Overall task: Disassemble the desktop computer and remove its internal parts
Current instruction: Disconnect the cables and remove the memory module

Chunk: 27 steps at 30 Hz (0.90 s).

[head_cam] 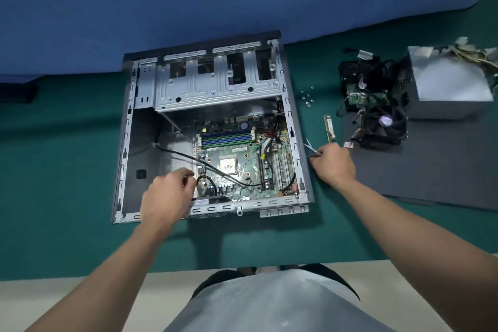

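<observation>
The open computer case [126, 127] lies flat on the green table. Its green motherboard [242, 159] sits in the lower right part, with a bare silver CPU [228, 165] at the middle and black cables across it. My left hand [165, 197] hovers over the case's front edge, fingers curled, pinching a looped black cable [208, 183] at the board's left edge. My right hand [332, 162] is just outside the case's right wall and grips a thin metal tool [310, 147] that points up and left.
Removed parts lie at the right: a RAM stick [329, 129], several small screws [308, 96], a cooler fan with tangled cables [377, 116], and a grey power supply [452, 83], partly on a dark side panel [431, 175]. A blue wall stands behind the table.
</observation>
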### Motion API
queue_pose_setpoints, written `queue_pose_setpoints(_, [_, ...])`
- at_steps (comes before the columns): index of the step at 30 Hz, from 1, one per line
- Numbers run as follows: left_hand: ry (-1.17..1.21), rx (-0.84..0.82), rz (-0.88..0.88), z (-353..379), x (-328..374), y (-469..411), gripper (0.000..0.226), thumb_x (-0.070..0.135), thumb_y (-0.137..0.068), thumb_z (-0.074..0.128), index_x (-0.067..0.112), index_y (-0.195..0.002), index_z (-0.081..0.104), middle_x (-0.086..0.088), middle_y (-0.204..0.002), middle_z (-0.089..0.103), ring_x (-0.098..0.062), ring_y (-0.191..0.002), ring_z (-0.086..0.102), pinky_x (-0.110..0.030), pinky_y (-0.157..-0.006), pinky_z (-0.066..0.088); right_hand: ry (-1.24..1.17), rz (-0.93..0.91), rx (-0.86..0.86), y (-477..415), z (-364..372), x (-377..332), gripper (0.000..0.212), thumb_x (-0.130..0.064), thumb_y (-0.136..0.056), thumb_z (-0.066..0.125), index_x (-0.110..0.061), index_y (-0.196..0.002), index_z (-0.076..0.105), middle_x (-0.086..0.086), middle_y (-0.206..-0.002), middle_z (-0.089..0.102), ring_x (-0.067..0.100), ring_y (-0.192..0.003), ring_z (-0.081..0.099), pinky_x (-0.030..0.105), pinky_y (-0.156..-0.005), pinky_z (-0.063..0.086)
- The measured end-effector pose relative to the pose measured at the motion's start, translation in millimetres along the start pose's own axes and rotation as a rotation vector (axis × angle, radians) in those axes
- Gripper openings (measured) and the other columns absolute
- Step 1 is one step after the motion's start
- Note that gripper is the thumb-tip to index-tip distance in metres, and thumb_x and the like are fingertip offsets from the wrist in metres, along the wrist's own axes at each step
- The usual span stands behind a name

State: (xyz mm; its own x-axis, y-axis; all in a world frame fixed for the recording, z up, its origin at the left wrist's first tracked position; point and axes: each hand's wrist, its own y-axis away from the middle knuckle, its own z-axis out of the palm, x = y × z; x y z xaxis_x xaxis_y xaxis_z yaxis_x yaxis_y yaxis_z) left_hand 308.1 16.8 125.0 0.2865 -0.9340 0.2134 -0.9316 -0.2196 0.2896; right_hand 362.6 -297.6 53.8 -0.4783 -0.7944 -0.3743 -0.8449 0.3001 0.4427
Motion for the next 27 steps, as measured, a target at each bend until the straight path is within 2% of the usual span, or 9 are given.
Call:
queue_pose_setpoints(4, [0.005,0.007,-0.056,1,1,3,0.028,0.027,-0.094,0.046,0.025,-0.111,0.068,-0.011,-0.095,0.070,-0.033,-0.083,0.059,-0.038,-0.073,0.049,0.068,0.074,0.000,0,17,-1,0.017,-0.018,-0.090,0.057,-0.011,-0.098,0.070,0.014,-0.097,0.067,0.032,-0.087,0.063,0.039,-0.078,0.054])
queue_pose_setpoints(8, [-0.006,0.023,-0.102,3,0,3,0.028,0.027,-0.093,0.044,0.027,-0.107,0.068,-0.010,-0.094,0.069,-0.034,-0.084,0.057,-0.038,-0.073,0.047,0.098,0.077,-0.010,0,19,-1,0.019,-0.016,-0.090,0.054,-0.008,-0.100,0.068,0.017,-0.099,0.066,0.035,-0.090,0.063,0.039,-0.077,0.053])
queue_pose_setpoints(11, [-0.004,0.035,-0.104,5,-3,3,0.028,0.028,-0.093,0.043,0.027,-0.107,0.068,-0.010,-0.092,0.069,-0.034,-0.083,0.057,-0.037,-0.071,0.045,-0.038,0.102,-0.028,1,3,-6,0.018,-0.026,-0.088,0.056,-0.011,-0.091,0.066,0.012,-0.091,0.066,0.032,-0.083,0.063,0.040,-0.076,0.055])
queue_pose_setpoints(14, [-0.015,0.050,-0.082,5,-4,3,0.028,0.027,-0.093,0.043,0.026,-0.107,0.067,-0.010,-0.091,0.070,-0.032,-0.079,0.054,-0.035,-0.068,0.041,-0.265,0.069,0.063,6,-26,-19,0.029,-0.042,-0.089,0.047,-0.016,-0.098,0.055,0.006,-0.092,0.063,0.030,-0.085,0.059,0.039,-0.076,0.049])
queue_pose_setpoints(16, [-0.019,0.066,-0.047,4,-4,2,0.027,0.027,-0.094,0.045,0.023,-0.109,0.068,-0.011,-0.095,0.070,-0.033,-0.081,0.057,-0.035,-0.068,0.042,-0.368,-0.034,0.120,15,-47,-34,0.028,-0.039,-0.092,0.035,-0.020,-0.104,0.051,0.003,-0.091,0.061,0.027,-0.085,0.057,0.038,-0.071,0.041])
queue_pose_setpoints(19, [-0.073,0.122,0.045,-3,-9,-1,0.030,0.026,-0.094,0.047,0.015,-0.113,0.067,-0.012,-0.105,0.069,-0.032,-0.094,0.061,-0.037,-0.080,0.043,-0.321,-0.283,0.111,32,-70,-65,0.023,-0.028,-0.098,0.035,-0.019,-0.107,0.055,-0.005,-0.076,0.056,0.014,-0.063,0.052,0.031,-0.053,0.036])
queue_pose_setpoints(23, [-0.231,0.250,0.181,-12,-27,-4,0.038,0.030,-0.090,0.052,0.011,-0.119,0.066,-0.006,-0.131,0.060,-0.022,-0.125,0.050,-0.037,-0.107,0.024,-0.110,-0.561,-0.152,52,-74,-115,0.023,-0.022,-0.098,0.050,-0.019,-0.115,0.065,-0.009,-0.074,0.061,0.002,-0.047,0.046,0.012,-0.039,0.033])
queue_pose_setpoints(25, [-0.292,0.298,0.142,-18,-38,-3,0.048,0.034,-0.089,0.051,0.012,-0.131,0.058,-0.005,-0.147,0.047,-0.019,-0.137,0.039,-0.038,-0.114,0.012,-0.011,-0.660,-0.277,62,-62,-139,0.018,-0.026,-0.094,0.059,-0.023,-0.109,0.068,-0.017,-0.088,0.061,-0.006,-0.059,0.051,0.009,-0.056,0.042])
queue_pose_setpoints(27, [-0.334,0.301,0.070,-21,-50,-2,0.060,0.039,-0.091,0.045,0.012,-0.145,0.042,-0.004,-0.157,0.030,-0.016,-0.145,0.025,-0.037,-0.117,0.000,0.007,-0.706,-0.351,70,-43,-160,0.006,-0.028,-0.088,0.066,-0.027,-0.094,0.067,-0.019,-0.087,0.060,-0.005,-0.074,0.055,0.016,-0.073,0.048])
